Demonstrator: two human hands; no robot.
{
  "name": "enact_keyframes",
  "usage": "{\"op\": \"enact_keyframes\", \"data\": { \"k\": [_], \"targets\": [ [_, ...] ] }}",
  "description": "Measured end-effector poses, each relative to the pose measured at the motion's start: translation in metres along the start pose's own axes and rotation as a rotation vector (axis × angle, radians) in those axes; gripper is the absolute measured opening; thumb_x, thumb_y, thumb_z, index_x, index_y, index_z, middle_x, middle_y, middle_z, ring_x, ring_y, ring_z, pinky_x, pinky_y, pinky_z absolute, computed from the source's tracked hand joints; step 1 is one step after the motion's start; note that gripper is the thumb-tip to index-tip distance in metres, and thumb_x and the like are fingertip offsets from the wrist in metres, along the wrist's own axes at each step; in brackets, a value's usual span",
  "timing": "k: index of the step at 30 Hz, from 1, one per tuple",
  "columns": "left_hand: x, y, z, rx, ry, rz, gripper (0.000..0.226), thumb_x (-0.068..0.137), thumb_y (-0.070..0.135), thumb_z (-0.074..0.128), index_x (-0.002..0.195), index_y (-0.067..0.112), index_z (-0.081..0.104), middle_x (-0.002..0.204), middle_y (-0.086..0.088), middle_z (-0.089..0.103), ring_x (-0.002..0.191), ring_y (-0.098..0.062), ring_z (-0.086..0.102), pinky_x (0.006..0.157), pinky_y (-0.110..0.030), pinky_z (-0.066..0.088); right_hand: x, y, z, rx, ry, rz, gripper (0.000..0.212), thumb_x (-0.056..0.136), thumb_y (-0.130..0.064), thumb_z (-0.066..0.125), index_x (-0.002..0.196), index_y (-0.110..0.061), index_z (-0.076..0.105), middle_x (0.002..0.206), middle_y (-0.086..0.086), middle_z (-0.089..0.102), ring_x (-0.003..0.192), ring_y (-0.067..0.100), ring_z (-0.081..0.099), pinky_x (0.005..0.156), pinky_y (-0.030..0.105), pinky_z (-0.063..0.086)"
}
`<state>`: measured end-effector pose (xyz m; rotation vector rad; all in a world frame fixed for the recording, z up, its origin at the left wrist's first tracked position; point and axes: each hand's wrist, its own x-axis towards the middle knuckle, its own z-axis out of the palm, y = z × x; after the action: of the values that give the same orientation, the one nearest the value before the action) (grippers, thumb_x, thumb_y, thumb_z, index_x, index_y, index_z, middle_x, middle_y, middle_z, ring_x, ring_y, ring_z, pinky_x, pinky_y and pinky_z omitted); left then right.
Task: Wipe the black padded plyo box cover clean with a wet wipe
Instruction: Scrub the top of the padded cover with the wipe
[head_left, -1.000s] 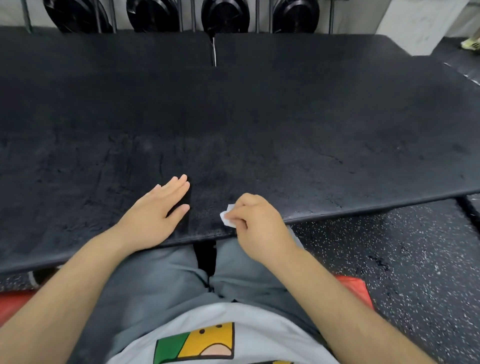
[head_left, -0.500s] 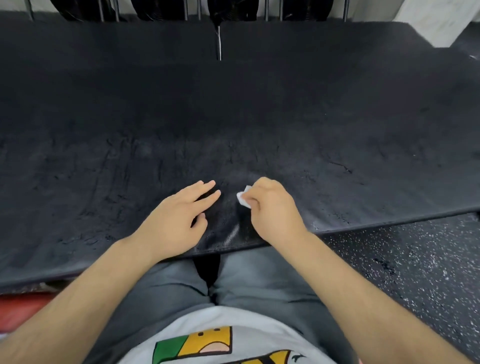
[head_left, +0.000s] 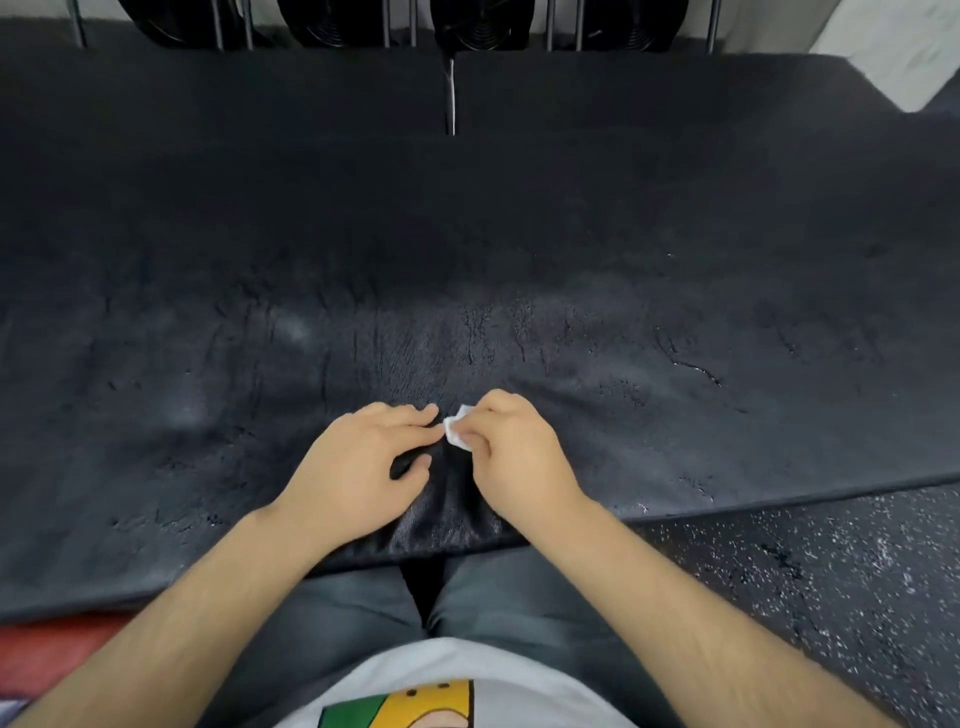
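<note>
Black padded cover (head_left: 571, 234) stretches wide before me. My left hand (head_left: 358, 467) rests on it near the front edge, fingers loose. Just beside it, my right hand (head_left: 514, 457) pinches the small wet wipe (head_left: 457, 428), which touches my left fingertips.

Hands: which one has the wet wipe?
The right hand pinches the white wet wipe in its fingertips; the left hand rests on the black cover beside it, gripping nothing.

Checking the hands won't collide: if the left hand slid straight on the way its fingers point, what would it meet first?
The wet wipe pinched in the right hand; the fingertips of the left hand look almost against it, though depth is unclear.
</note>
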<state>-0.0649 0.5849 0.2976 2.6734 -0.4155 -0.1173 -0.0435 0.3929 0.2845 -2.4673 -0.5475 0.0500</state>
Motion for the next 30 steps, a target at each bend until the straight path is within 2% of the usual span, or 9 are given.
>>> {"op": "enact_keyframes", "data": {
  "k": [4, 8, 11, 15, 17, 19, 23, 27, 30],
  "targets": [
    [0.003, -0.004, 0.001, -0.015, 0.009, 0.002, 0.047, 0.086, 0.044, 0.046, 0.123, 0.028, 0.071, 0.136, 0.015, 0.061, 0.115, -0.013, 0.062, 0.092, -0.04, 0.055, 0.044, 0.022, -0.01, -0.05, 0.133, 0.148, 0.023, 0.078, 0.01, 0.054, 0.066, -0.009, 0.057, 0.082, 0.007, 0.051, 0.087, 0.033, 0.056, 0.07, 0.043, 0.053],
    [0.01, -0.006, -0.005, -0.019, 0.014, 0.017, 0.037, 0.087, 0.041, 0.055, 0.118, 0.031, 0.071, 0.124, 0.021, 0.064, 0.099, -0.007, 0.057, 0.089, -0.032, 0.052, 0.028, -0.007, 0.004, 0.006, 0.127, 0.077, 0.023, 0.094, -0.01, 0.059, 0.072, -0.016, 0.061, 0.08, -0.006, 0.047, 0.077, 0.018, 0.048, 0.067, 0.035, 0.047],
    [0.028, -0.011, -0.019, -0.021, -0.016, -0.005, 0.031, 0.092, 0.039, 0.064, 0.122, 0.032, 0.064, 0.117, 0.022, 0.058, 0.105, -0.004, 0.053, 0.093, -0.029, 0.048, 0.047, 0.009, -0.004, 0.015, 0.139, 0.098, 0.022, 0.097, -0.015, 0.058, 0.076, -0.014, 0.063, 0.082, -0.002, 0.05, 0.076, 0.019, 0.05, 0.068, 0.038, 0.049],
    [0.054, -0.023, -0.033, 0.101, 0.047, -0.014, 0.055, 0.089, 0.052, 0.066, 0.138, 0.029, 0.054, 0.14, 0.014, 0.048, 0.131, -0.013, 0.042, 0.107, -0.04, 0.042, 0.08, 0.022, -0.016, -0.011, 0.232, 0.266, 0.026, 0.099, -0.013, 0.052, 0.073, -0.012, 0.055, 0.087, 0.0, 0.047, 0.075, 0.021, 0.047, 0.065, 0.034, 0.042],
    [0.06, -0.027, -0.032, 0.117, -0.015, -0.06, 0.072, 0.09, 0.057, 0.062, 0.151, 0.029, 0.039, 0.16, 0.012, 0.027, 0.15, -0.013, 0.017, 0.119, -0.041, 0.029, 0.076, 0.013, -0.008, -0.057, 0.252, 0.231, 0.032, 0.099, -0.011, 0.051, 0.068, -0.018, 0.046, 0.083, -0.001, 0.044, 0.073, 0.021, 0.044, 0.062, 0.031, 0.034],
    [0.06, -0.028, -0.026, 0.094, -0.08, -0.087, 0.076, 0.093, 0.058, 0.055, 0.157, 0.029, 0.026, 0.166, 0.013, 0.009, 0.154, -0.011, -0.002, 0.122, -0.038, 0.016, 0.067, 0.004, -0.002, -0.054, 0.241, 0.183, 0.033, 0.099, -0.011, 0.053, 0.068, -0.019, 0.048, 0.08, -0.001, 0.043, 0.075, 0.023, 0.046, 0.061, 0.031, 0.036],
    [0.058, -0.032, -0.022, 0.03, -0.073, -0.09, 0.079, 0.095, 0.056, 0.052, 0.159, 0.024, 0.018, 0.166, 0.015, 0.004, 0.153, -0.008, -0.005, 0.123, -0.031, 0.005, 0.064, 0.005, -0.003, -0.064, 0.199, 0.09, 0.025, 0.095, -0.007, 0.056, 0.071, -0.013, 0.062, 0.081, 0.0, 0.047, 0.08, 0.024, 0.051, 0.064, 0.034, 0.048],
    [0.058, -0.034, -0.019, 0.036, -0.056, -0.087, 0.08, 0.095, 0.057, 0.051, 0.159, 0.024, 0.017, 0.165, 0.017, 0.002, 0.153, -0.007, -0.005, 0.125, -0.031, 0.006, 0.085, 0.017, -0.018, -0.091, 0.201, 0.228, 0.023, 0.096, -0.005, 0.047, 0.078, -0.013, 0.06, 0.092, 0.001, 0.045, 0.088, 0.024, 0.048, 0.068, 0.033, 0.042],
    [0.057, -0.033, -0.017, 0.041, -0.043, -0.086, 0.079, 0.095, 0.057, 0.051, 0.159, 0.025, 0.017, 0.165, 0.019, 0.0, 0.152, -0.005, -0.006, 0.121, -0.026, 0.006, 0.074, 0.006, -0.009, -0.093, 0.197, 0.136, 0.021, 0.091, -0.002, 0.05, 0.078, -0.011, 0.064, 0.088, 0.002, 0.048, 0.085, 0.026, 0.049, 0.065, 0.034, 0.045]
  ]
}}
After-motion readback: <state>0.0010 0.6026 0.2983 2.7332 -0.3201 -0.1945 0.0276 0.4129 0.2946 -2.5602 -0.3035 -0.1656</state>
